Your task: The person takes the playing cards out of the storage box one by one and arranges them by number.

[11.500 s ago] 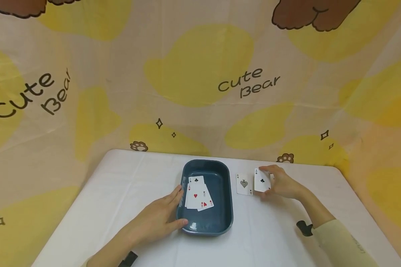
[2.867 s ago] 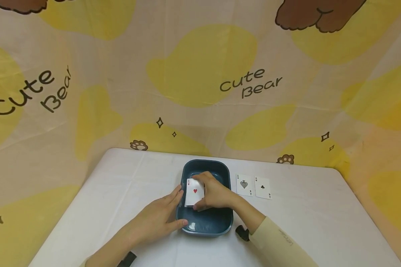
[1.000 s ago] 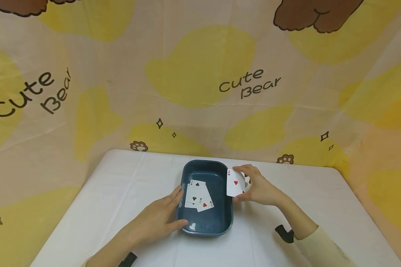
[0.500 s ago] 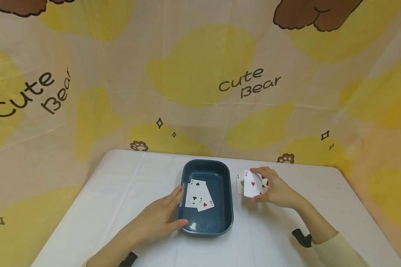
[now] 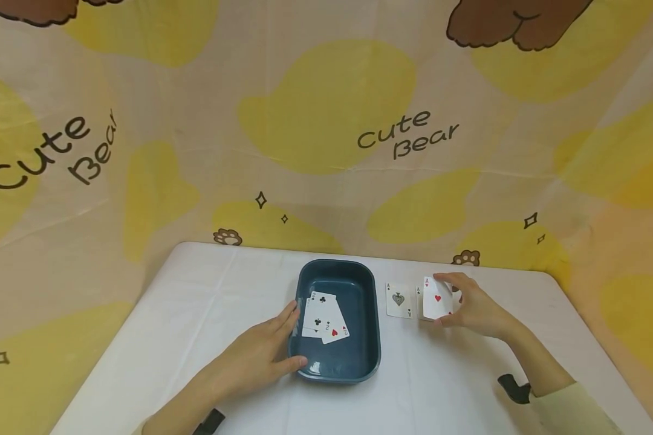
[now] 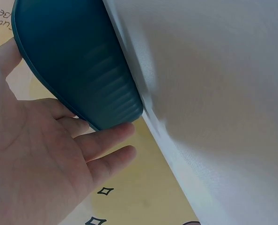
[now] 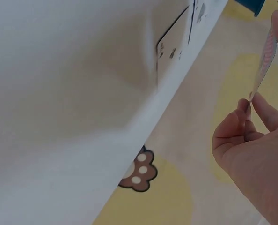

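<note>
In the head view, my right hand pinches the ace of hearts playing card by its top and bottom edges, face up. It overlaps the ace of clubs, which is mostly covered. The ace of spades lies on the table to their left. My left hand rests against the left side of a dark blue tray, thumb and fingers spread along its rim. Inside lie several cards, with a two of clubs on top of a two of hearts. The right wrist view shows the held card edge-on.
The table has a white cover. A patterned yellow and beige cloth hangs behind it and at the sides. Black wrist straps show on both arms.
The ace of clubs, earlier held, now lies on the table. My right hand has taken the ace of hearts from the tray and carried it right, past the ace of spades. My left hand stays put.
</note>
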Demonstrator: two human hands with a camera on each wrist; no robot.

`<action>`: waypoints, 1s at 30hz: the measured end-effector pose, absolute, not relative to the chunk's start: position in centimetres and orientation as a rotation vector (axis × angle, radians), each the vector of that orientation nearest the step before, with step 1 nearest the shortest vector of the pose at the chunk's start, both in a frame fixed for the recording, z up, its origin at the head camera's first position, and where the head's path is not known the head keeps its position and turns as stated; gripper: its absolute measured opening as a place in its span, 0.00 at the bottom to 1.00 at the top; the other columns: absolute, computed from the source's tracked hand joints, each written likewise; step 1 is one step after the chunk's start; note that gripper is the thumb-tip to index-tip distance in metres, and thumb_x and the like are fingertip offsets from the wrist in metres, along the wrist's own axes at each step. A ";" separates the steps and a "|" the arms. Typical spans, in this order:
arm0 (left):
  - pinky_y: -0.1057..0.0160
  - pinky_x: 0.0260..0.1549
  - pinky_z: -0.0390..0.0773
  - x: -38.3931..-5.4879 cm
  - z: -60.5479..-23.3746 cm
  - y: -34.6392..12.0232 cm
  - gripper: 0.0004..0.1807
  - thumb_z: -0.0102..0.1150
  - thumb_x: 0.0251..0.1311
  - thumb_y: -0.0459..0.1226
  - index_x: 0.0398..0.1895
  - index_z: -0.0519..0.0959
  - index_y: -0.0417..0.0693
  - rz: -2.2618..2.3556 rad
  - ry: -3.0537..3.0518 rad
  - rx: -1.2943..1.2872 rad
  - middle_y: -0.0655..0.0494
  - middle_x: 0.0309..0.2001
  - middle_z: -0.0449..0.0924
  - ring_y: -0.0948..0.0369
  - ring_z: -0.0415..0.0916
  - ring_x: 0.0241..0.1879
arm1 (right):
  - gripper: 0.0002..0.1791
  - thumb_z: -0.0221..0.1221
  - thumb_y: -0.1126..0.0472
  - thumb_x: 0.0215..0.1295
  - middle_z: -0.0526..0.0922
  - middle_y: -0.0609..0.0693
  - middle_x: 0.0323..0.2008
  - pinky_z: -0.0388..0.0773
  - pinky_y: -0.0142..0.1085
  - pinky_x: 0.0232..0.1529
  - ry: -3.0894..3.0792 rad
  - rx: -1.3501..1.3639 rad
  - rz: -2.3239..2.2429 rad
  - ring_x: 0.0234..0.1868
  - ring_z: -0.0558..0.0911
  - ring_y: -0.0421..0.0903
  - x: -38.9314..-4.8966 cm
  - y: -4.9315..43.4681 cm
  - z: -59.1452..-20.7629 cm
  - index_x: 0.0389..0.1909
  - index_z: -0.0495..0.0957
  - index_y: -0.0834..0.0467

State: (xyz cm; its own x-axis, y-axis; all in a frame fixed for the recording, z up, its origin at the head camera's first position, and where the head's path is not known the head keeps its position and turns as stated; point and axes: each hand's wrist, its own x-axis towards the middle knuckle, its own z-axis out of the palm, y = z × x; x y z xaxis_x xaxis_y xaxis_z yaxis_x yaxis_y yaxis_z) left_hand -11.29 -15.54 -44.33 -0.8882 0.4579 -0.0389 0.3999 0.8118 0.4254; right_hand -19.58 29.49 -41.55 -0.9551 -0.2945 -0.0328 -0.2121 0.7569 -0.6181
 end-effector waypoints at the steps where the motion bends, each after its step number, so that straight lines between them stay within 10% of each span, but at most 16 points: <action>1: 0.43 0.71 0.68 -11.3 -44.3 -15.5 0.52 0.59 0.68 0.65 0.84 0.55 0.45 0.623 2.857 0.679 0.54 0.85 0.47 0.45 0.62 0.76 | 0.53 0.83 0.56 0.47 0.70 0.62 0.64 0.76 0.42 0.42 2.823 -0.396 -0.965 0.52 0.73 0.58 -19.6 29.7 -41.6 0.74 0.68 0.59; 30: 0.42 0.71 0.68 -11.2 -44.2 -15.6 0.52 0.58 0.68 0.65 0.84 0.55 0.47 0.637 2.845 0.660 0.56 0.85 0.45 0.45 0.62 0.77 | 0.56 0.82 0.55 0.48 0.68 0.68 0.66 0.77 0.49 0.49 2.744 -0.290 -0.928 0.58 0.73 0.65 -20.8 34.9 -44.0 0.76 0.64 0.63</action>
State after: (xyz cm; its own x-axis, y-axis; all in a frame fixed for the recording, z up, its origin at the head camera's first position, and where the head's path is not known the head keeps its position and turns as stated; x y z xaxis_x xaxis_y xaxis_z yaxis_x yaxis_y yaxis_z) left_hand -11.23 -15.57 -44.23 -0.8913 0.4505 -0.0512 0.3857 0.8127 0.4368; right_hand -20.84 34.94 -44.00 -0.9540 -0.2583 -0.1524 -0.1128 0.7799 -0.6157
